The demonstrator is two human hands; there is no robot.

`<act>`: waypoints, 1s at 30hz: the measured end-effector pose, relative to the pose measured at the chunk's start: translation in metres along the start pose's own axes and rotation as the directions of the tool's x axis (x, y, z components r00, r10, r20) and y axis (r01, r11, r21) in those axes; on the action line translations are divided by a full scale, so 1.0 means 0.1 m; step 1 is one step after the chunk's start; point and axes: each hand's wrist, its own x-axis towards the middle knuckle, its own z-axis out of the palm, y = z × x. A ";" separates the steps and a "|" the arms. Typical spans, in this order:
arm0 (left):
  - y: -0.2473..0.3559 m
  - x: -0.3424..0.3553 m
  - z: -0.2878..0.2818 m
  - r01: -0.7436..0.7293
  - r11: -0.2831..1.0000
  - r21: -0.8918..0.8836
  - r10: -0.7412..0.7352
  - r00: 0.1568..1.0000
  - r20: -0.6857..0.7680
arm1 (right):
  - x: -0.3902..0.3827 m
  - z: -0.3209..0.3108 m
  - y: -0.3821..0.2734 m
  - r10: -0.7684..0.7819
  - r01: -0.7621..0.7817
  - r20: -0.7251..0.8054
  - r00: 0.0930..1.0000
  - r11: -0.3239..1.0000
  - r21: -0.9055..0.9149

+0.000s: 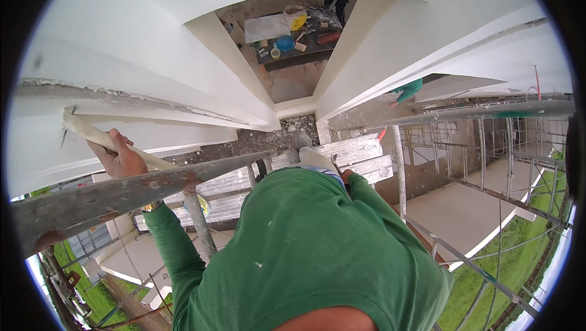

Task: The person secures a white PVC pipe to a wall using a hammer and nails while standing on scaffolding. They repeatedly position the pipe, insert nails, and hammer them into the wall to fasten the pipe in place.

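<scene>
My left hand (127, 163) reaches out past a grey scaffold pipe (110, 200) and is closed around a pale wooden stick (91, 131). Thin, dark nail-like points stick out of the stick's far end, close to the white wall (146, 102). Behind the pipe the stick's lower end drops out of sight. A watch (152, 206) circles my left wrist. Low beside my right hip, my right hand (347, 176) shows only in part, at the edge of my green shirt (317, 239); its fingers are hidden.
I stand on plaster-spattered planks (360, 155) among scaffold tubes (400, 172). Through the opening ahead, a table (293, 57) carries a blue bowl (285, 43) and tools. A co-worker's green sleeve (410, 89) shows at right. Grass (473, 258) lies far below.
</scene>
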 end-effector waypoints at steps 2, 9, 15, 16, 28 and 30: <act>0.00 -0.02 -0.04 0.019 1.000 -0.006 -0.020 1.000 -0.005 | -0.07 -0.03 -0.03 -0.024 0.024 0.016 1.000 1.000 -0.012; -0.07 0.02 -0.11 -0.008 0.972 -0.235 0.027 0.997 0.077 | 0.15 0.04 0.31 -0.172 0.183 0.062 0.983 0.946 -0.267; -0.14 -0.01 -0.22 -0.165 0.947 -0.276 0.187 0.981 0.054 | 0.26 -0.07 0.29 -0.193 0.212 0.088 0.977 0.894 -0.395; -0.13 0.03 -0.24 -0.164 0.969 -0.186 0.181 0.980 0.077 | 0.28 -0.07 0.27 -0.198 0.218 0.092 0.976 0.889 -0.403; -0.28 0.16 -0.25 0.131 0.775 -0.619 0.198 0.879 0.434 | 0.41 -0.06 0.13 -0.241 0.261 0.103 0.965 0.851 -0.455; -0.24 0.21 -0.24 0.165 0.783 -0.600 0.145 0.889 0.434 | 0.41 -0.05 0.12 -0.242 0.263 0.105 0.964 0.848 -0.460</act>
